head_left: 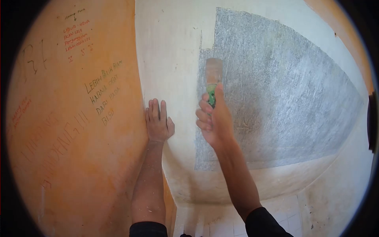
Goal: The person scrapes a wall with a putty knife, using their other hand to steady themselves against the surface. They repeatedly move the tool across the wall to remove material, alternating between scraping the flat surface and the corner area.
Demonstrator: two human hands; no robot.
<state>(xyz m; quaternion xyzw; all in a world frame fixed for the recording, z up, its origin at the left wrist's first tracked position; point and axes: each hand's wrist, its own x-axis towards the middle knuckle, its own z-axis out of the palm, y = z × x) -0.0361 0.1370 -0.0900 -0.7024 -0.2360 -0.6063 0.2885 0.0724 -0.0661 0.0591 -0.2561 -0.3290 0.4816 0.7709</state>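
In the head view, my right hand (pixel 215 118) is wrapped round the green handle of a scraper (pixel 213 73). Its broad, brownish blade points up and is smeared by motion. The blade lies over the left edge of a rough grey patch (pixel 276 91) on the white wall (pixel 173 59). My left hand (pixel 159 121) rests flat against that wall, fingers stretched upward, close to the corner with the orange wall. It holds nothing. Small pale specks dot the left forearm.
An orange wall (pixel 79 150) with handwriting in red and dark ink stands on the left. Pale tiles (pixel 237 225) show at the bottom. A dark object (pixel 372 122) juts in at the right edge.
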